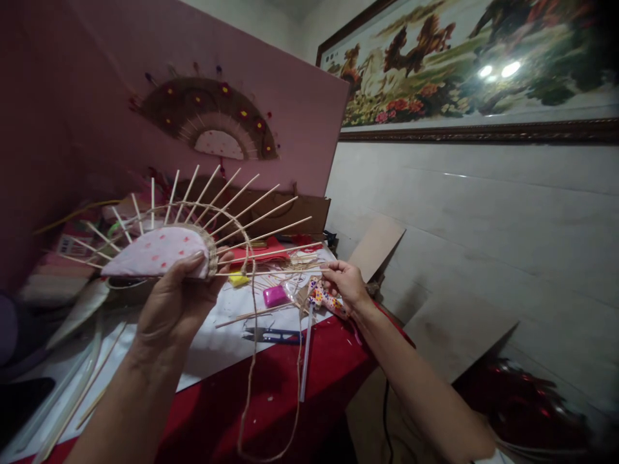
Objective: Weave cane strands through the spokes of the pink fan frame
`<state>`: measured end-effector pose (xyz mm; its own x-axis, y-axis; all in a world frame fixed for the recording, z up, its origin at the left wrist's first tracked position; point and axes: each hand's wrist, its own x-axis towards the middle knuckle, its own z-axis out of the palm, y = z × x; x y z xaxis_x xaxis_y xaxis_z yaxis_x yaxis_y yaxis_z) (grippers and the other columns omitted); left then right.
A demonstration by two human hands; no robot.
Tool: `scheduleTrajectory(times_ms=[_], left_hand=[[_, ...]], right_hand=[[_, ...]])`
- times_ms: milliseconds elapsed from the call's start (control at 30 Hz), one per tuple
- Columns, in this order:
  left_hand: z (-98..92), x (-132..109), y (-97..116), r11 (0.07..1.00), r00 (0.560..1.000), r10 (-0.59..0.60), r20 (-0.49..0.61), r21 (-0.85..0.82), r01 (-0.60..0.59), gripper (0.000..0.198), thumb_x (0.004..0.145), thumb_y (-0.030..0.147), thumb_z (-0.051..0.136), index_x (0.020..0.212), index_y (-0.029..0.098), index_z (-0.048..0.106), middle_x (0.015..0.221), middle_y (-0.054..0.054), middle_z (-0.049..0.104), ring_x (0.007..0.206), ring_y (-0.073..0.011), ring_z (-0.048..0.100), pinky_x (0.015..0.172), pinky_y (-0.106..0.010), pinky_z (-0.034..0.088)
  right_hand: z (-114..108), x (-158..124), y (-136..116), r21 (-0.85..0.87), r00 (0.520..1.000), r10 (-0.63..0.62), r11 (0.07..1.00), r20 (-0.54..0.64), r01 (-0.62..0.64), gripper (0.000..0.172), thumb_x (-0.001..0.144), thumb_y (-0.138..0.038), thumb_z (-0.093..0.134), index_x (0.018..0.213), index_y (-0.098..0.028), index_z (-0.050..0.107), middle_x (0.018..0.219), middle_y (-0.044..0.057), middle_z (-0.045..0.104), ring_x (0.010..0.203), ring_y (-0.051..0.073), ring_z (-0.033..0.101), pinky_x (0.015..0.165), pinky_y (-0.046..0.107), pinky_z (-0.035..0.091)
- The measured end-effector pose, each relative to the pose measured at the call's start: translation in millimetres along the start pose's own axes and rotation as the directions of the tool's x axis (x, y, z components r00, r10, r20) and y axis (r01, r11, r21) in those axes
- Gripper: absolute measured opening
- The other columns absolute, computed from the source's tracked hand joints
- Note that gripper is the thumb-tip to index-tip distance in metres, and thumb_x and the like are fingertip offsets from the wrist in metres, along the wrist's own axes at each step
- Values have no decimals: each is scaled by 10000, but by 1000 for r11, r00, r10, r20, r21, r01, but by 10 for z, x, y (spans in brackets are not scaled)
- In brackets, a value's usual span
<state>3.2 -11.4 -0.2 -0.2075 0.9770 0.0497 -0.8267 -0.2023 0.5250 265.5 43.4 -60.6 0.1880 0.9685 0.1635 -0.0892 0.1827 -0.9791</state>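
My left hand point(176, 293) grips the lower right part of a fan-shaped craft, thumb on its half-round white fabric base point(155, 250) with red spots. Thin wooden sticks point(261, 201) spread outward from the base. Twine point(251, 241) runs across the sticks in an arc, and a loose length hangs down in a loop over the table's front. My right hand point(345, 280) is closed in a pinch at the outer end of the lowest stick point(285, 272). Whether the twine also passes through those fingers cannot be made out.
On the white sheet lie blue-handled thread snips point(273, 335), a magenta block point(275, 296) and a yellow piece point(238, 278). A patterned glue gun point(326, 298) with a clear stick is near my right hand. A finished fan point(184, 96) hangs on the pink board.
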Motion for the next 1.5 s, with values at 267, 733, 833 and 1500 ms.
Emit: scheduleTrajectory(times_ms=[267, 733, 833, 1500], left_hand=[[-208, 403, -140, 997, 991, -44, -125, 50, 50, 254, 850, 8, 435, 702, 154, 583, 651, -12, 679, 589, -109, 650, 629, -254, 595], [-386, 537, -281, 932, 944, -219, -245, 233, 277, 63, 829, 77, 526, 814, 136, 544, 784, -70, 630, 722, -193, 673, 649, -333, 594], [-369, 464, -286, 887, 932, -233, -276, 331, 320, 100, 801, 27, 511, 822, 119, 544, 785, -101, 638, 698, -209, 679, 622, -325, 589], [11, -325, -839, 512, 776, -573, 263, 855, 89, 230, 645, 310, 756, 759, 125, 681, 552, -22, 632, 388, -117, 541, 341, -204, 345]], right_hand=[[-152, -257, 136, 85, 993, 109, 991, -45, -105, 364, 538, -414, 796, 647, -168, 550, 396, -62, 539, 259, 33, 375, 259, 138, 318], [-246, -423, 108, 234, 995, 73, 971, -66, -56, 389, 570, -418, 808, 711, -159, 554, 465, -24, 602, 295, 37, 419, 273, 125, 276], [-218, -429, 56, 269, 996, 49, 963, -78, -26, 395, 570, -424, 809, 719, -166, 551, 474, -33, 599, 297, 39, 416, 273, 136, 292], [62, -453, -150, 338, 998, -57, 940, 25, 45, 309, 651, -400, 759, 706, -174, 555, 521, -41, 600, 310, 38, 409, 274, 148, 264]])
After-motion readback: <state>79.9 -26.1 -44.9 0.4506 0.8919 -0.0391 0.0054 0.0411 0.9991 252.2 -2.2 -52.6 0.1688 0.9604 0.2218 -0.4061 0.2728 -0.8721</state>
